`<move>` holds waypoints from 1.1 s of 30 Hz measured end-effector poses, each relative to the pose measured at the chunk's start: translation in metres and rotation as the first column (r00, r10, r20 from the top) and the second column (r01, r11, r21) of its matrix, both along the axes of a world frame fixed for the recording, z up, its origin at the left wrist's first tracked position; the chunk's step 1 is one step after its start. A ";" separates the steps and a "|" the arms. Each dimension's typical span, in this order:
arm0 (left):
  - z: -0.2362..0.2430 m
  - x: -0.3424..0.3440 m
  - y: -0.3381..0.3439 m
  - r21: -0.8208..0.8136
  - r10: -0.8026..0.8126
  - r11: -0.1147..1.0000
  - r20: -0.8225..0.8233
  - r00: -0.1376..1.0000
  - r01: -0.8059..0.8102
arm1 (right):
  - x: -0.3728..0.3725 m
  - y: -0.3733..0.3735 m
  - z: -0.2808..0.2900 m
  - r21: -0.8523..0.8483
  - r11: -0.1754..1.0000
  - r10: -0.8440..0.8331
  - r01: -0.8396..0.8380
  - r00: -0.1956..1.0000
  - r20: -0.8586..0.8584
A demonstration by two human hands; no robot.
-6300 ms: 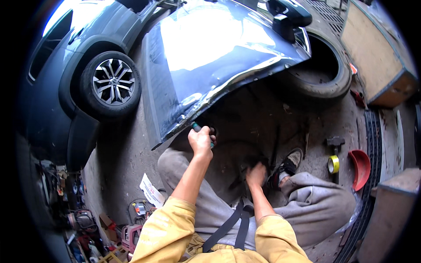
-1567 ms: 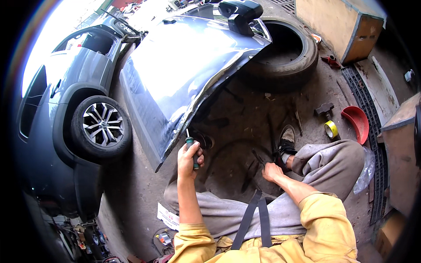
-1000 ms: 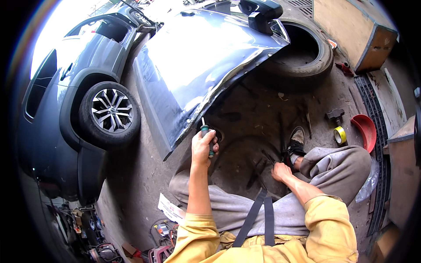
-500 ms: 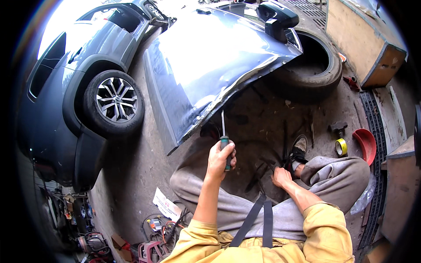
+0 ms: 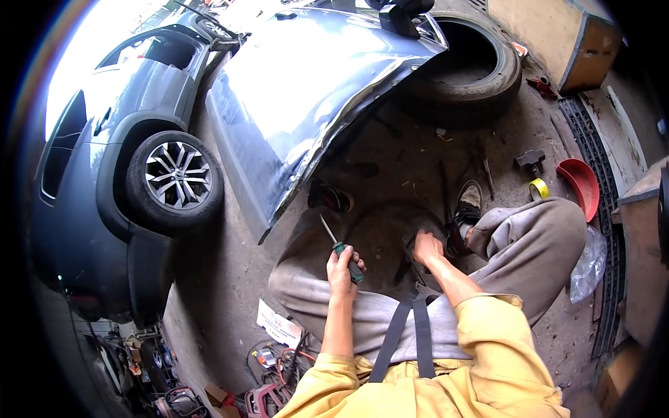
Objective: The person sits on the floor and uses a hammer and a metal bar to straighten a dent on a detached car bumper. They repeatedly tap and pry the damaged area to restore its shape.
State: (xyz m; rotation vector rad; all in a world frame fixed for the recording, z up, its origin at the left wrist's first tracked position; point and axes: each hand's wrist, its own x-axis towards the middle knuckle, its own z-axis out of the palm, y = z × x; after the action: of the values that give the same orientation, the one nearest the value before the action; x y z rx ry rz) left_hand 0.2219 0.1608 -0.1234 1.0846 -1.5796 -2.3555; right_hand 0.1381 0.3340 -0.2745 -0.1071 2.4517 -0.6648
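My left hand (image 5: 341,273) is wrapped round the dark green handle of a screwdriver (image 5: 339,248), over my left thigh. The screwdriver's thin metal shaft slants up and to the left, apart from the car door. My right hand (image 5: 427,247) is closed low between my legs, beside my shoe (image 5: 467,209). Dark, thin shapes lie at its fingers; what it holds is too shadowed to make out. Ahead of me the silver-blue car door (image 5: 279,118) lies tilted, its crumpled edge facing me. Its far right end, with a black mirror (image 5: 398,19), overlaps a tyre (image 5: 481,90).
A dark car (image 5: 104,202) stands at the left. To the right are a hammer (image 5: 531,160), a yellow tape roll (image 5: 538,188), a red bowl-like piece (image 5: 580,187) and a black ribbed strip (image 5: 592,153). A printed sheet (image 5: 277,322) and cables lie at lower left.
My left hand has drawn the screwdriver back from the door's edge, and its tip has swung leftward. My right hand remains low between my legs. The whole view has shifted slightly.
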 end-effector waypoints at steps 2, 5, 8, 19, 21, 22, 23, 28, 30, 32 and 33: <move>0.017 0.003 0.006 -0.022 0.019 1.000 -0.016 1.000 -0.020 | 0.006 -0.009 -0.017 0.055 0.992 0.110 -0.113 0.992 0.068; 0.041 0.018 0.001 -0.048 0.026 0.998 -0.134 0.991 -0.033 | 0.015 -0.020 -0.020 0.109 0.958 0.255 -0.265 0.962 0.099; 0.067 0.020 -0.008 -0.130 0.028 0.989 -0.250 0.968 -0.063 | 0.000 -0.043 0.007 -0.066 0.975 0.216 -0.214 0.976 0.033; 0.092 -0.078 -0.016 -0.733 -0.443 0.643 -0.120 0.888 0.222 | -0.020 -0.031 0.261 -0.820 0.290 0.025 0.493 0.853 0.522; 0.100 -0.085 -0.018 -0.909 -0.412 0.412 -0.127 0.902 0.060 | -0.036 -0.002 0.259 -0.804 0.400 -0.139 0.439 0.897 0.421; 0.097 -0.089 -0.029 -0.974 -0.340 0.217 -0.136 0.931 -0.064 | -0.042 0.011 0.271 -0.803 0.416 -0.185 0.428 0.904 0.386; 0.094 -0.089 -0.047 -0.989 -0.255 -0.016 -0.138 0.957 -0.147 | -0.044 0.018 0.287 -0.803 0.419 -0.218 0.425 0.905 0.366; 0.056 -0.097 -0.112 -0.957 0.022 -0.196 0.214 0.977 0.214 | -0.086 0.051 0.301 -0.662 0.739 -0.294 -0.126 0.823 -0.485; 0.061 -0.104 -0.105 -0.954 0.034 -0.209 0.211 0.977 0.214 | -0.093 0.056 0.288 -0.586 0.801 -0.324 -0.119 0.739 -0.591; 0.066 -0.119 -0.095 -0.969 0.030 -0.204 0.136 0.990 0.139 | -0.100 0.057 0.272 -0.539 0.840 -0.363 -0.067 0.668 -0.649; 0.068 -0.125 -0.087 -0.981 -0.077 -0.190 0.047 0.996 0.032 | -0.108 0.068 0.250 -0.522 0.851 -0.394 0.052 0.720 -0.571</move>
State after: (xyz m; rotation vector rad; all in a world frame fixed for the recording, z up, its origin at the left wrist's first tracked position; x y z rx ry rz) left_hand 0.0971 0.0739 -0.0556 0.4099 -2.5213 -0.2687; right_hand 0.0304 0.4023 -0.0244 -0.2717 2.9373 -1.5793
